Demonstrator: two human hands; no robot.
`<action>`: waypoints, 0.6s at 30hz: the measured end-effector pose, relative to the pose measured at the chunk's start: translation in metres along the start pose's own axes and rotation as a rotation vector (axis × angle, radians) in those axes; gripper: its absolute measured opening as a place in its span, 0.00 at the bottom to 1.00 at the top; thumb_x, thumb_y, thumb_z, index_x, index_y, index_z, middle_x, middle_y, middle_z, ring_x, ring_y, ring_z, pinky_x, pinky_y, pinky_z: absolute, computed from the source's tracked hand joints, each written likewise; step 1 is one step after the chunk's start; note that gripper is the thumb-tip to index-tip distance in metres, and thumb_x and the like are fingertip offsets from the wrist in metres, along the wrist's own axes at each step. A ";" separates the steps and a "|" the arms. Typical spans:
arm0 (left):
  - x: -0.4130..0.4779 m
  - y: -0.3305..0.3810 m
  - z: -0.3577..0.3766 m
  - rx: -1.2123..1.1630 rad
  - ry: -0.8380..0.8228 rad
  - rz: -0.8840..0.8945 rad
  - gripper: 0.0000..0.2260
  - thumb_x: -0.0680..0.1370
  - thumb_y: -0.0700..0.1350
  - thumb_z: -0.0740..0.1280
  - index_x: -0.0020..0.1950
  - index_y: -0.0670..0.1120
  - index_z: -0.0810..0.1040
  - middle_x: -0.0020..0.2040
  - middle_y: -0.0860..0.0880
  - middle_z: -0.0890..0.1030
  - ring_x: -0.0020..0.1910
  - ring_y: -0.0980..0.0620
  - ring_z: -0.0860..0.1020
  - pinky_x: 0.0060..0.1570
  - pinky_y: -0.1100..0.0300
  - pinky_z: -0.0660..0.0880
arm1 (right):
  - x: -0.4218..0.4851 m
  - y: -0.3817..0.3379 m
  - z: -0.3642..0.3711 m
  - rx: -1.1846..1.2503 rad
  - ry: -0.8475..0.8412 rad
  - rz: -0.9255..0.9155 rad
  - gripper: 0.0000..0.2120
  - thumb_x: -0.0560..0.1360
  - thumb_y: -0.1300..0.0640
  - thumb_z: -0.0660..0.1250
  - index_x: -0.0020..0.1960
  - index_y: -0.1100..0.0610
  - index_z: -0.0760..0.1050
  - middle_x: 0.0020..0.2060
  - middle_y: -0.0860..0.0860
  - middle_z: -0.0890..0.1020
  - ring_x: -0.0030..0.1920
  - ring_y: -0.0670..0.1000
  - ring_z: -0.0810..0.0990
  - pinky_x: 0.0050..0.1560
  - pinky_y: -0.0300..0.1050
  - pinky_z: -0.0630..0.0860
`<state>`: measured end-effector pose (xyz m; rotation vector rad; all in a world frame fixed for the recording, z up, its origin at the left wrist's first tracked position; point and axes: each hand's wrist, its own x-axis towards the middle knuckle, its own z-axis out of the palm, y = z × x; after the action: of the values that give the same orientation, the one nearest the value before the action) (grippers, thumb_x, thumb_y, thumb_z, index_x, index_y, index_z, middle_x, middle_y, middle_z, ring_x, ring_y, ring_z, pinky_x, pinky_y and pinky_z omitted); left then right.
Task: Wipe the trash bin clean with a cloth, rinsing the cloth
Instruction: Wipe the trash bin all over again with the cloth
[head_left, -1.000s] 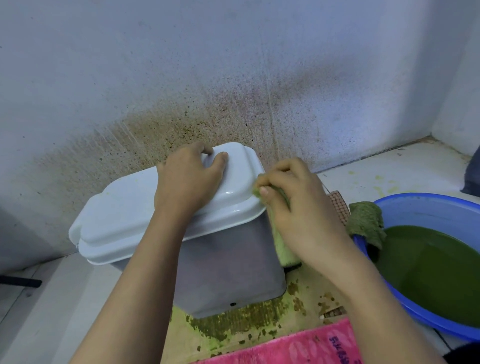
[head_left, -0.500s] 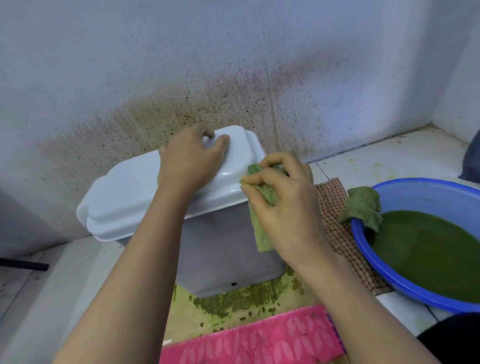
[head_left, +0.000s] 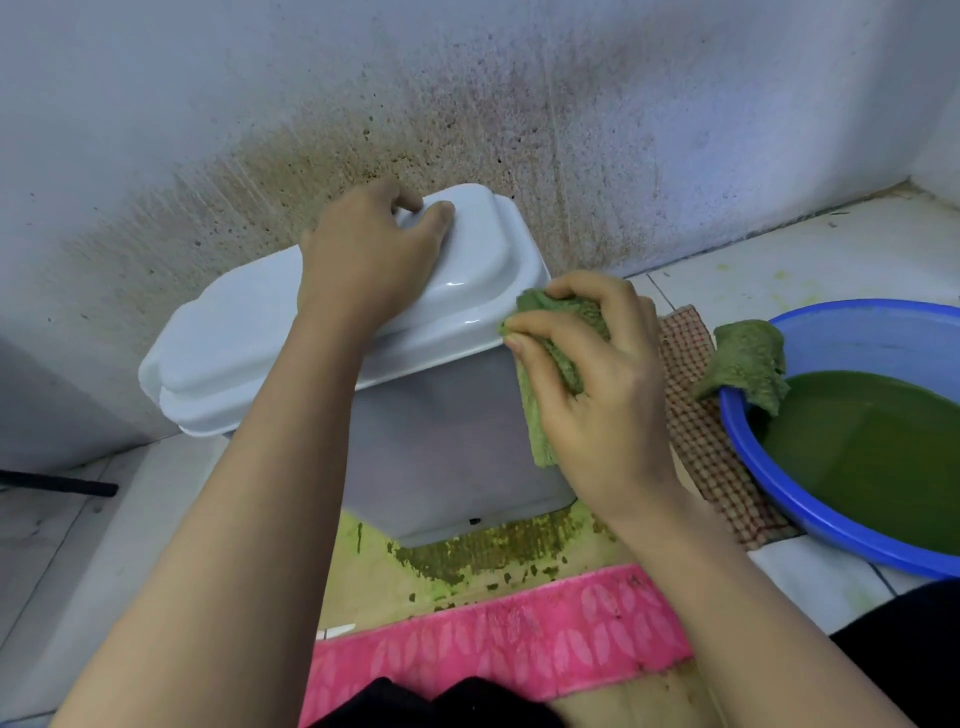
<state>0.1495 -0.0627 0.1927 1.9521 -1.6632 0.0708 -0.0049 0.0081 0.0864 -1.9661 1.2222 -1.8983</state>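
In the head view, the trash bin (head_left: 441, 447) is seen on the floor at 12 o'clock, its long axis laid from 8 to 2 o'clock. Its lid (head_left: 244, 353) is clasped by the left grip (head_left: 363, 260). The cloth (head_left: 550, 358) is pinched by the curled right grip (head_left: 597, 384) against the bin's 3 o'clock corner. The basin (head_left: 857, 338) is set at 3 o'clock, nearer the right grip, so rinsing is judged its job.

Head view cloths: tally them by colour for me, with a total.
Green: 2, wiping cloth gripped by the right hand, spare cloth draped over the blue basin rim
Red-checked: 1, checked cloth beside the trash bin
Pink: 1, pink towel nearest the camera
Total: 4
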 end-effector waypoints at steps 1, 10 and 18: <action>0.000 0.000 0.000 0.006 -0.002 0.000 0.15 0.76 0.60 0.63 0.53 0.52 0.81 0.52 0.52 0.80 0.58 0.46 0.77 0.65 0.44 0.69 | 0.000 0.003 0.003 -0.005 0.002 0.005 0.04 0.77 0.62 0.69 0.50 0.60 0.83 0.52 0.57 0.78 0.50 0.61 0.76 0.54 0.48 0.72; 0.004 0.000 0.003 0.026 -0.010 -0.030 0.15 0.77 0.60 0.64 0.56 0.53 0.81 0.56 0.52 0.81 0.60 0.49 0.76 0.59 0.56 0.70 | -0.002 0.018 0.006 0.041 0.026 0.054 0.05 0.78 0.63 0.68 0.50 0.61 0.82 0.51 0.57 0.77 0.49 0.62 0.76 0.52 0.56 0.74; 0.004 -0.002 0.003 0.039 -0.007 -0.015 0.15 0.76 0.61 0.63 0.56 0.54 0.81 0.57 0.54 0.81 0.61 0.48 0.76 0.67 0.46 0.68 | 0.001 0.026 0.002 0.125 0.105 0.165 0.05 0.77 0.64 0.68 0.51 0.62 0.82 0.52 0.53 0.73 0.54 0.56 0.77 0.58 0.52 0.74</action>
<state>0.1509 -0.0672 0.1913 1.9958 -1.6625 0.0913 -0.0150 -0.0102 0.0712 -1.6689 1.2177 -1.9640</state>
